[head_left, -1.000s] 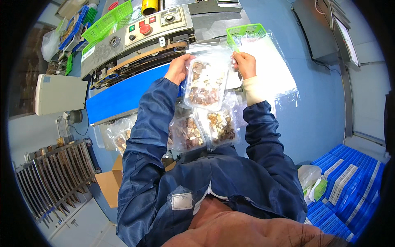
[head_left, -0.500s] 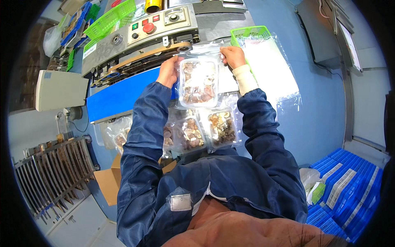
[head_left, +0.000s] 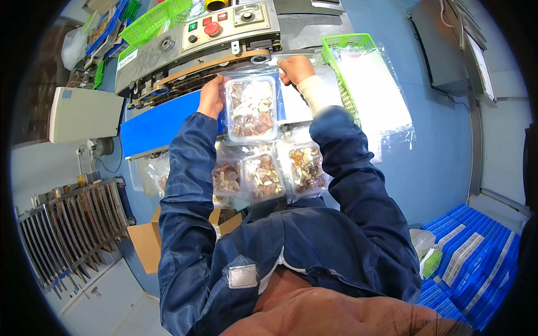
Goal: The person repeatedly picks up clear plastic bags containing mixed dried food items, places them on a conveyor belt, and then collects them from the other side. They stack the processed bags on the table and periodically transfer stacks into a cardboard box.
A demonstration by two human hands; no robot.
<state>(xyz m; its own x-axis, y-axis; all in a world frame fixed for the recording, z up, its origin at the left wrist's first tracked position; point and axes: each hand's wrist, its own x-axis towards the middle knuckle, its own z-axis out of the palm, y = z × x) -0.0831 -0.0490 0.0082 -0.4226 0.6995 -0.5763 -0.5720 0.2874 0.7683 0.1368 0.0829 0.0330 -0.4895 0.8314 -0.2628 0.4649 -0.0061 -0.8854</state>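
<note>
Between my hands a clear plastic bag hangs over the blue conveyor belt (head_left: 162, 126), with a food tray (head_left: 251, 109) of sliced brown and pale pieces inside it. My left hand (head_left: 212, 96) grips the bag's upper left edge, thumb toward the tray. At the upper right corner my right hand (head_left: 297, 70) pinches the bag with curled fingers. Right above the bag's top edge runs the sealing machine's brown band (head_left: 210, 60). Closer to my body lie more bagged trays, among them a middle one (head_left: 262, 177) and a right one (head_left: 307, 169).
The machine's control panel (head_left: 227, 25) has a red knob and coloured buttons. A green basket (head_left: 348, 40) holding clear bags (head_left: 372, 89) stands at the right. An open cardboard box (head_left: 145, 246) is low on the left; blue crates (head_left: 476, 257) are stacked at lower right.
Both hands have carried the bagged tray a little to the left, toward the sealing band. The head view has shifted slightly, and the glare on the tray has lessened.
</note>
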